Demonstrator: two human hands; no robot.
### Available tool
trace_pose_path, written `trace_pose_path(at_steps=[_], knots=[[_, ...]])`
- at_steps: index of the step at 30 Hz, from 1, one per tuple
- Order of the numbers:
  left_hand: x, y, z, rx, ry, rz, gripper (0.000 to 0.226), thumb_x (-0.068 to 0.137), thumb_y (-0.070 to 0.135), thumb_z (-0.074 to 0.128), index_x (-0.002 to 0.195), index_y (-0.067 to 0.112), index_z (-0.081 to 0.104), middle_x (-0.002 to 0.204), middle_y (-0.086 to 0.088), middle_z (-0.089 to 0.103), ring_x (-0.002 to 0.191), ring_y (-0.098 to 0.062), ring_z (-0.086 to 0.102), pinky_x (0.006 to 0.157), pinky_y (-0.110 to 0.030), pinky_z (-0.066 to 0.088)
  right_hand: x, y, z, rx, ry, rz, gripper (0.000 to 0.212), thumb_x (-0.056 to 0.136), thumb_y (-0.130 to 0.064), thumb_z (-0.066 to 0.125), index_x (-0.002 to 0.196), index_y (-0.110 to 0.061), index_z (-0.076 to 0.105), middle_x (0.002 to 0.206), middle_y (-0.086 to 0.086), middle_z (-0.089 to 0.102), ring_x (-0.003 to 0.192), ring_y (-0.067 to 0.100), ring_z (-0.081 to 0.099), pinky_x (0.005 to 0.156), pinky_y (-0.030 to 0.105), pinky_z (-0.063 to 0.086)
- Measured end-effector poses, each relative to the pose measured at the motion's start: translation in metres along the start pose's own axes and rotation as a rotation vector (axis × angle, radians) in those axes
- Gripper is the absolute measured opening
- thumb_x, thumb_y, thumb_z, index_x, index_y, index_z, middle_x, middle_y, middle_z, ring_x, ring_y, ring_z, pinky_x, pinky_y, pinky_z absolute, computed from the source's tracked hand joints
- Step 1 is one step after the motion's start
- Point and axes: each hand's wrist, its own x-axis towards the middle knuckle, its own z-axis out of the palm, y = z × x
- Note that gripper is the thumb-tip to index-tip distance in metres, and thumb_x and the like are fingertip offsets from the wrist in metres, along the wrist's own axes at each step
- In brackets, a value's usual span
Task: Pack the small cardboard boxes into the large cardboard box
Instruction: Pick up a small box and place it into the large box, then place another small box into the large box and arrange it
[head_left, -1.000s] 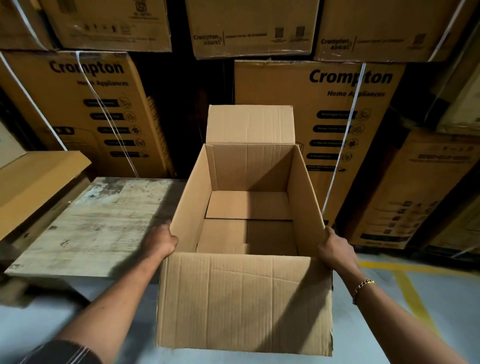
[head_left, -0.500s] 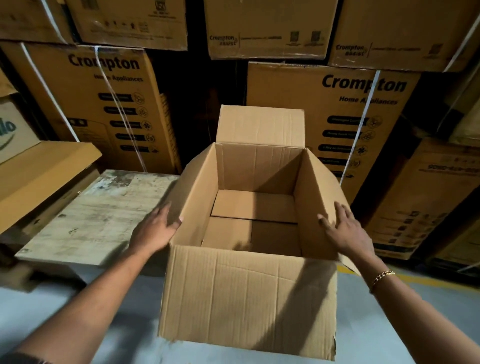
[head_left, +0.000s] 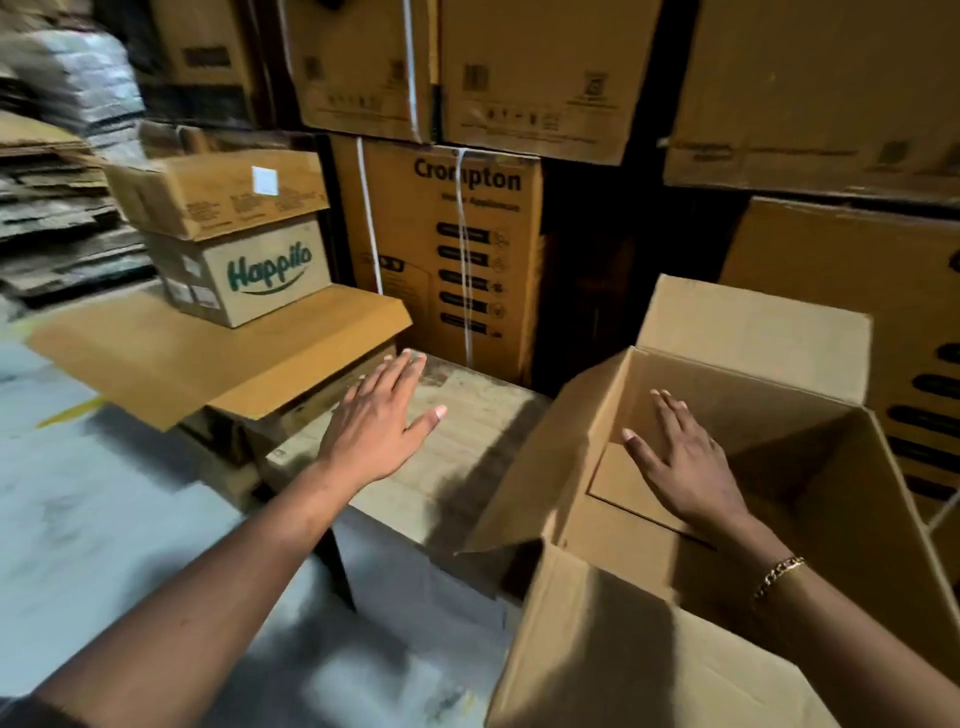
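the large box (head_left: 597, 649) is stood open, flaps raised. the right hand (head_left: 685, 467) is held over its opening, fingers straight, nothing gripped. just left of the large box the left hand (head_left: 374, 431) is spread flat above the tabletop (head_left: 478, 405), nothing held. farther left, 2 small boxes (head_left: 244, 275) are stacked.

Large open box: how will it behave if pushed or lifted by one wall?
Probably light: the large cardboard box shows only its bottom flaps inside, so a push likely slides it. With the top open, its walls may bow or rack under a one-sided grip. The raised far flap looks unsupported and likely folds.
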Motion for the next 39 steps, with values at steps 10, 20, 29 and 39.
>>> trace_pose_path(at_steps=[10,20,29,39], knots=[[-0.011,-0.207,-0.065,0.063,0.046,-0.178,0.088,0.086,0.077,0.017,0.159,0.027,0.013,0.167,0.001,0.015,0.152,-0.022,0.017,0.119,-0.046,0.020,0.096,-0.214,0.100,0.132,-0.035,-0.224,0.098,0.079,-0.084,0.007,0.161,-0.029,0.011,0.168,-0.003,0.010,0.155,0.017,0.008,0.122,0.046,0.009],[-0.011,-0.379,-0.091,0.100,0.139,-0.323,0.077,0.092,0.069,0.035,0.154,0.023,0.029,0.160,-0.002,0.032,0.147,-0.023,0.030,0.114,-0.046,0.031,0.184,-0.380,0.184,0.165,-0.157,-0.364,0.078,0.096,-0.071,0.028,0.160,-0.029,0.013,0.168,-0.002,0.015,0.153,0.021,0.018,0.119,0.049,0.020],[0.067,-0.518,-0.084,0.109,0.125,-0.466,0.085,0.081,0.079,0.018,0.151,0.033,0.032,0.164,0.007,0.022,0.149,-0.017,0.022,0.117,-0.045,0.024,0.319,-0.497,0.256,0.365,-0.274,-0.390,0.080,0.094,-0.066,0.046,0.160,-0.033,0.013,0.168,-0.002,0.015,0.150,0.027,0.025,0.119,0.049,0.028],[0.196,-0.674,-0.099,-0.036,0.158,-0.573,0.083,0.078,0.081,0.024,0.143,0.034,0.048,0.159,0.008,0.033,0.146,-0.017,0.028,0.114,-0.045,0.027,0.477,-0.637,0.314,0.556,-0.356,-0.313,0.078,0.096,-0.061,0.050,0.160,-0.033,0.017,0.168,-0.005,0.015,0.151,0.025,0.025,0.119,0.046,0.024]])
